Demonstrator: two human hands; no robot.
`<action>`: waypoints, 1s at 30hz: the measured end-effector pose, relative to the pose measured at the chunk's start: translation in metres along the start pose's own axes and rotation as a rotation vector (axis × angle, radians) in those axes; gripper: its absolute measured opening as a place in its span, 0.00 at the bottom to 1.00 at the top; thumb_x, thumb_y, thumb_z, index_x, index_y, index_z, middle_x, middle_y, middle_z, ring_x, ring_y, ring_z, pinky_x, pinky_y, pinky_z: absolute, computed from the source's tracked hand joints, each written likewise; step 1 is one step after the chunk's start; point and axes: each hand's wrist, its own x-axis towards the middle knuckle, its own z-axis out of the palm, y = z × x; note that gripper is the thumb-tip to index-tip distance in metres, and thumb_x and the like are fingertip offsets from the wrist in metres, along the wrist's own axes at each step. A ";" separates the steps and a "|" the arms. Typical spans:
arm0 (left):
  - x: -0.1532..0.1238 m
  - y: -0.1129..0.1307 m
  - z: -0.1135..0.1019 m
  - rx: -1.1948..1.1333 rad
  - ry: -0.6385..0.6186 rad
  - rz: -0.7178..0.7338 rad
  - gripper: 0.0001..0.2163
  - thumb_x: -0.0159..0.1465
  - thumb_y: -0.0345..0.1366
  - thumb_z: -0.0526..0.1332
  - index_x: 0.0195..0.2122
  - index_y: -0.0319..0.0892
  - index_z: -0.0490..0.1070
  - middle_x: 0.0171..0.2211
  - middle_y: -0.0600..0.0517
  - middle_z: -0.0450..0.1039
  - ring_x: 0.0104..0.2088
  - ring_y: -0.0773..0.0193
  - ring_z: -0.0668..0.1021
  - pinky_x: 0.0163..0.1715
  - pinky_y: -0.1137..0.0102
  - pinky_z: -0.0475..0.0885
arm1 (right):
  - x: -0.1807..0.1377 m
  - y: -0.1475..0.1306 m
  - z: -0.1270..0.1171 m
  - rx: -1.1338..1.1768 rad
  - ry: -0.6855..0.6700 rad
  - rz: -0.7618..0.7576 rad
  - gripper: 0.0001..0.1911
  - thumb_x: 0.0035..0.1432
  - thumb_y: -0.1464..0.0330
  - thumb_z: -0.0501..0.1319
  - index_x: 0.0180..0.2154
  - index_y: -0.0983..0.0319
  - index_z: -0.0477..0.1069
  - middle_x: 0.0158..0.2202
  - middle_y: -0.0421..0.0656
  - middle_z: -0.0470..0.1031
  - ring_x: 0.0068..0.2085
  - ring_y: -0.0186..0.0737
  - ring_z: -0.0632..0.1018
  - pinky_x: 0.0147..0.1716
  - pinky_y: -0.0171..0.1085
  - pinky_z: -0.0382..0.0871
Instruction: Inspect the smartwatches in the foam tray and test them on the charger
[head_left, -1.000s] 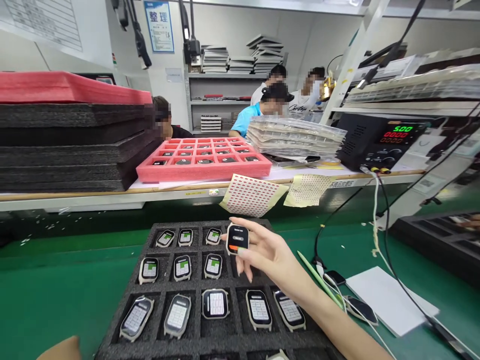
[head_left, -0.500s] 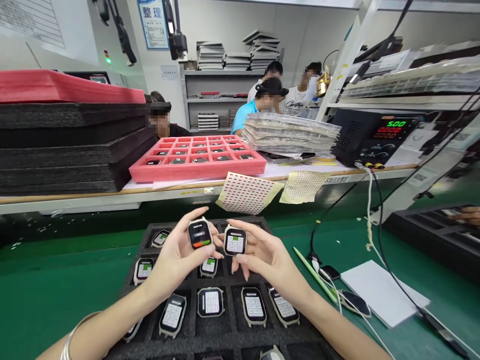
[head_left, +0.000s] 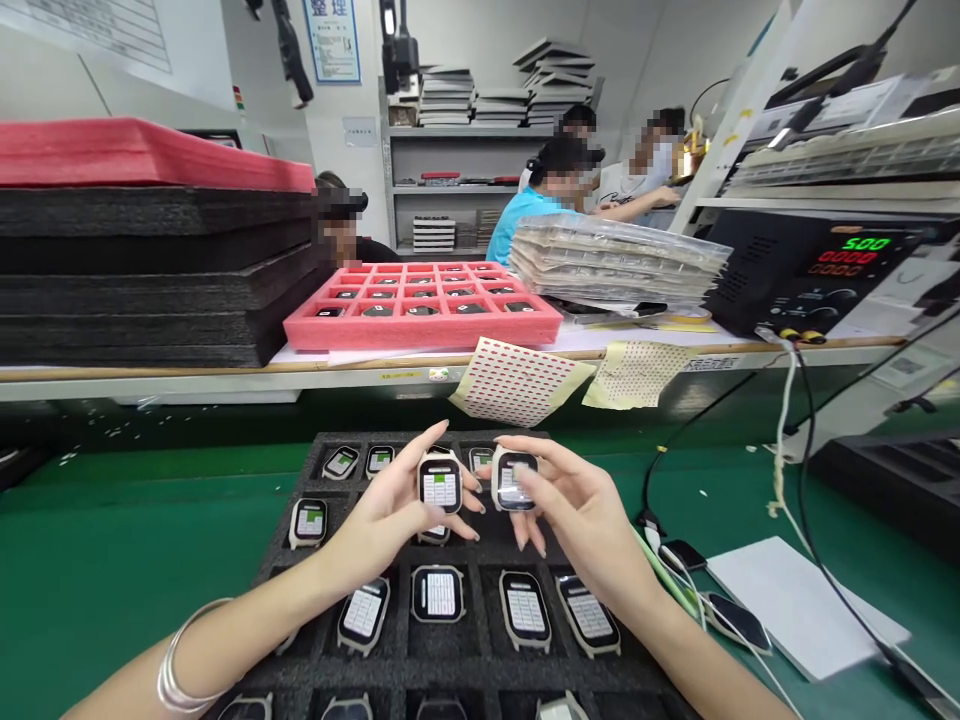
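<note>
My left hand (head_left: 397,500) holds a strapless smartwatch (head_left: 440,484) between thumb and fingers, its lit screen showing a white grid with a green patch. In my right hand (head_left: 574,500) is a second smartwatch (head_left: 508,480); the thumb lies across its lit screen. Both watches are held up over a black foam tray (head_left: 480,545), whose compartments hold more watches, such as a lit watch (head_left: 439,594) in the middle and another watch (head_left: 525,610) to its right. The back row is partly covered by my hands.
A red foam tray (head_left: 420,330) of watches sits on the shelf ahead, beside stacked black foam (head_left: 150,280). Dotted sticker sheets (head_left: 517,385) hang from the shelf edge. At right are a power supply (head_left: 817,270), cables and a white pad (head_left: 806,605). Several people work behind.
The left watch's screen went from a dark page with orange and green buttons to a white grid. My right thumb moved from the lower edge onto its watch's screen. The view shifted slightly.
</note>
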 end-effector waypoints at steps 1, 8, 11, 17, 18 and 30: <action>0.000 0.000 0.000 0.000 -0.002 -0.011 0.31 0.61 0.29 0.59 0.64 0.43 0.49 0.42 0.45 0.72 0.42 0.57 0.76 0.39 0.61 0.76 | 0.000 -0.001 0.000 0.026 -0.008 0.004 0.14 0.62 0.63 0.59 0.48 0.63 0.70 0.31 0.44 0.76 0.19 0.30 0.73 0.12 0.26 0.63; 0.004 0.003 -0.003 0.100 0.023 0.017 0.27 0.63 0.31 0.58 0.62 0.40 0.52 0.38 0.46 0.71 0.36 0.60 0.76 0.31 0.66 0.76 | -0.003 -0.003 0.002 0.090 -0.124 0.023 0.23 0.58 0.70 0.63 0.55 0.61 0.65 0.35 0.46 0.75 0.28 0.38 0.77 0.20 0.31 0.72; 0.004 0.004 -0.004 0.078 0.030 0.042 0.31 0.59 0.29 0.61 0.62 0.42 0.53 0.39 0.47 0.71 0.36 0.60 0.76 0.31 0.67 0.76 | -0.005 -0.004 0.004 0.065 -0.093 0.033 0.25 0.57 0.73 0.63 0.56 0.60 0.64 0.33 0.45 0.75 0.29 0.38 0.78 0.21 0.31 0.72; 0.002 0.003 -0.001 0.097 0.067 0.058 0.36 0.56 0.27 0.64 0.64 0.44 0.49 0.42 0.47 0.70 0.39 0.60 0.75 0.35 0.66 0.75 | -0.004 -0.003 0.003 0.090 -0.083 0.030 0.25 0.56 0.74 0.63 0.56 0.60 0.65 0.35 0.46 0.75 0.29 0.39 0.78 0.21 0.33 0.73; 0.003 0.003 0.000 0.106 0.074 0.053 0.36 0.57 0.28 0.64 0.64 0.43 0.48 0.41 0.47 0.70 0.38 0.60 0.75 0.34 0.67 0.76 | -0.004 -0.003 0.002 0.110 -0.086 0.026 0.24 0.56 0.73 0.62 0.55 0.60 0.66 0.36 0.47 0.76 0.29 0.40 0.78 0.20 0.33 0.73; 0.002 0.004 0.000 0.229 0.078 0.081 0.26 0.60 0.31 0.60 0.60 0.41 0.56 0.37 0.48 0.70 0.34 0.62 0.75 0.28 0.69 0.75 | -0.003 0.001 0.000 0.049 -0.070 0.038 0.16 0.60 0.66 0.60 0.50 0.62 0.71 0.29 0.45 0.76 0.23 0.39 0.77 0.15 0.32 0.69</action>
